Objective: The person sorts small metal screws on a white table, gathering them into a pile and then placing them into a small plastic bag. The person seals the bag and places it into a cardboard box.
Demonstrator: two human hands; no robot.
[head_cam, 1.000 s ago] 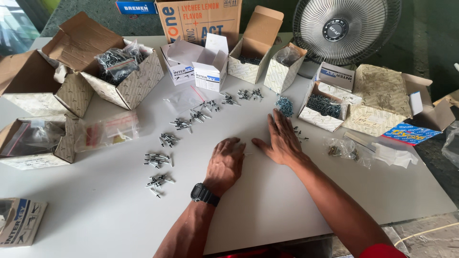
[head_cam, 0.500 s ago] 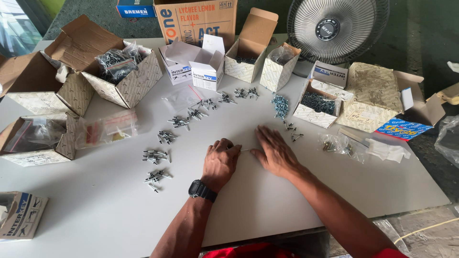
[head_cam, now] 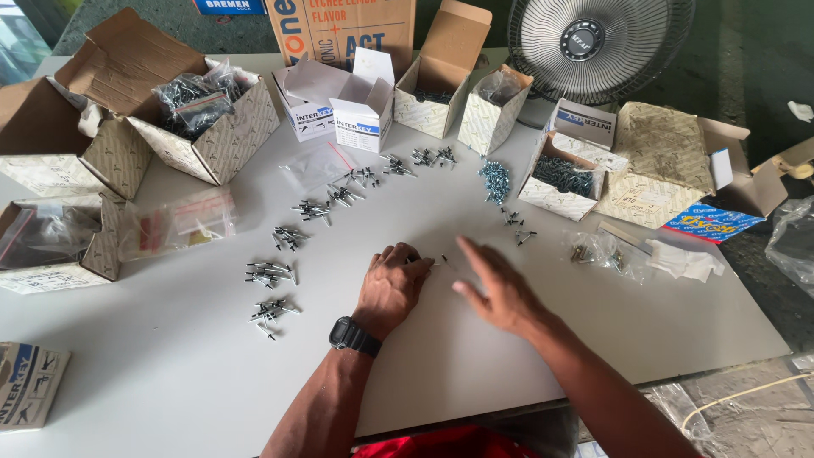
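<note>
Your left hand [head_cam: 392, 284] rests knuckles-up on the white table [head_cam: 170, 373], fingers curled, with their tips at a thin metal pin [head_cam: 443, 261] that lies near the middle of the table, just right of those fingertips. Whether you are actually pinching it I cannot tell, as the fingers hide the contact. Your right hand [head_cam: 500, 293] is spread flat and empty, blurred, just right of the pin and apart from the left hand. By my reading, you are at the stage of gathering one loose fastener while the rest lie sorted. Small heaps of rivets [head_cam: 270, 273] curve in an arc from the near left round to the far middle. A pile of bluish screws [head_cam: 494, 178] sits further right, beside an open box of screws [head_cam: 560, 178]. The pin's long axis seems to run roughly left to right, tilted a little. It is too small to tell which end carries the head. A next move would, I judge, call for a fine fingertip pinch at the pin's middle. You would also need to keep the sweeping right hand clear of the few stray screws [head_cam: 515, 227] lying just beyond it, so that they are not scattered.
</note>
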